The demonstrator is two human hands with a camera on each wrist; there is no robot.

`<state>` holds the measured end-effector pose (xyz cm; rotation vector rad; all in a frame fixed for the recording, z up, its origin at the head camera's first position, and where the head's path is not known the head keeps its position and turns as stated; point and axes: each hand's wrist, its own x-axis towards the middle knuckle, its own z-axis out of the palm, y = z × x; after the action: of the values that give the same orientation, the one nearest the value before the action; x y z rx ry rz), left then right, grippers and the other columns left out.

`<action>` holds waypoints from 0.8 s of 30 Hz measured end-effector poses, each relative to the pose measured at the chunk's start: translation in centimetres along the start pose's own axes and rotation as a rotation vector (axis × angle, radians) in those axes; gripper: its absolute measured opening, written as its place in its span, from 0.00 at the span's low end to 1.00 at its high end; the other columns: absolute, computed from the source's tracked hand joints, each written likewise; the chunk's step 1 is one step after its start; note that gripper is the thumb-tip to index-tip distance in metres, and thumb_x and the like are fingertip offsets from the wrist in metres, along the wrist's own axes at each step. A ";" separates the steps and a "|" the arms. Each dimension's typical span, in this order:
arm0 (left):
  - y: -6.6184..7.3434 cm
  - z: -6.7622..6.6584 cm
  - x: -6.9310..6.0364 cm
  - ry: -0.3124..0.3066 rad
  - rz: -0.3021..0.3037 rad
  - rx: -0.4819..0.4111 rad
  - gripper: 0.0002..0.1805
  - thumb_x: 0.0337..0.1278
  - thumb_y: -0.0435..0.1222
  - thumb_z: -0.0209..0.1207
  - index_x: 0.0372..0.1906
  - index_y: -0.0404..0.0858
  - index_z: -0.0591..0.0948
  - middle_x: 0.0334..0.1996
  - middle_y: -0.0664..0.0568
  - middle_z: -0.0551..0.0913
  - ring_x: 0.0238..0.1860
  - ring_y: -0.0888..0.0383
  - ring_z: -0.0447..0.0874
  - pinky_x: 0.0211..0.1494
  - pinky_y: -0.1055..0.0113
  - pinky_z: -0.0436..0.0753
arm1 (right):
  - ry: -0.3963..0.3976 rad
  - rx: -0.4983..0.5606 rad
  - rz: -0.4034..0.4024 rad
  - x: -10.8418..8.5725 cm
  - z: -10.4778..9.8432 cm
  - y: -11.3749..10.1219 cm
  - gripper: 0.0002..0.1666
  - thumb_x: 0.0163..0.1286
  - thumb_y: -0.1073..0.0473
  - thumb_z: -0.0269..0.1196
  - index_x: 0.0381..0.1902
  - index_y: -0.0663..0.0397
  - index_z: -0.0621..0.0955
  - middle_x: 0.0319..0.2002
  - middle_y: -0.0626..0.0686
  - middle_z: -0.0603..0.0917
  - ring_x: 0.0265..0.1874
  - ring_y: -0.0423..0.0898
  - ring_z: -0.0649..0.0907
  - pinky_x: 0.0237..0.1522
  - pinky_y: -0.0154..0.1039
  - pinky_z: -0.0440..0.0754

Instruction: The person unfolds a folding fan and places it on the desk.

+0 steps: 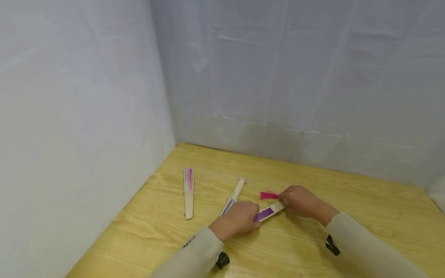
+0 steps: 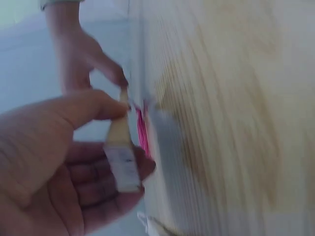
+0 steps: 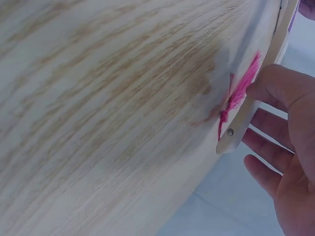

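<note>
Between both hands is a folded hand fan [image 1: 274, 208] with pale wooden ribs, a purple section and a pink tassel [image 1: 269, 195]. At the purple end, my left hand [image 1: 241, 217] pinches it between thumb and fingers, which the left wrist view shows close up. My right hand [image 1: 301, 201] grips the other end, near the rivet [image 3: 230, 132], with the thumb on one face and fingers behind. In the right wrist view the tassel hangs beside the thumb, close to the tabletop. The fan is held just above the table.
A second folded fan [image 1: 237, 190] lies partly behind my left hand. Farther left rests a folded fan [image 1: 189, 193] with pink and light blue at its far end. The wooden table [image 1: 146, 227] meets white sheeting [image 1: 278, 77] at the back and left.
</note>
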<state>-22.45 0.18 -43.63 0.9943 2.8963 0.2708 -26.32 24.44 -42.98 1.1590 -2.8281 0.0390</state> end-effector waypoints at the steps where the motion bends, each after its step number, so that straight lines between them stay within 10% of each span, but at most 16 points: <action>1: -0.3 -0.1 -0.1 -0.008 0.017 -0.012 0.11 0.54 0.46 0.66 0.33 0.43 0.81 0.24 0.59 0.77 0.24 0.64 0.72 0.27 0.72 0.73 | -0.012 0.014 0.010 -0.2 -0.2 -0.1 0.15 0.51 0.64 0.71 0.39 0.55 0.85 0.35 0.51 0.85 0.36 0.50 0.83 0.43 0.49 0.82; 10: -3.0 -1.5 -0.9 -0.060 0.059 -0.316 0.22 0.60 0.46 0.64 0.57 0.42 0.80 0.51 0.56 0.82 0.52 0.62 0.79 0.55 0.68 0.78 | -0.055 0.191 0.082 -1.8 -1.0 -1.2 0.16 0.54 0.62 0.69 0.43 0.54 0.83 0.38 0.49 0.86 0.35 0.45 0.84 0.40 0.45 0.83; 18: -4.3 -2.2 -1.2 -0.104 0.021 -0.586 0.20 0.56 0.44 0.68 0.52 0.43 0.82 0.48 0.56 0.82 0.50 0.61 0.78 0.54 0.67 0.78 | -0.091 0.342 0.082 -2.2 -1.3 -1.7 0.14 0.53 0.63 0.68 0.40 0.50 0.81 0.35 0.42 0.83 0.31 0.35 0.78 0.37 0.39 0.81; 24: -4.9 -3.1 -1.6 -0.123 -0.110 -0.795 0.18 0.54 0.41 0.70 0.49 0.41 0.82 0.33 0.52 0.82 0.31 0.48 0.82 0.32 0.61 0.82 | -0.134 0.438 0.081 -2.4 -1.8 -2.3 0.15 0.56 0.63 0.68 0.43 0.57 0.82 0.33 0.42 0.81 0.30 0.34 0.75 0.34 0.35 0.79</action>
<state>-24.51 -5.03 -41.51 0.6615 2.3445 1.1740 -22.93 24.58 -41.46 1.1493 -3.0785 0.6384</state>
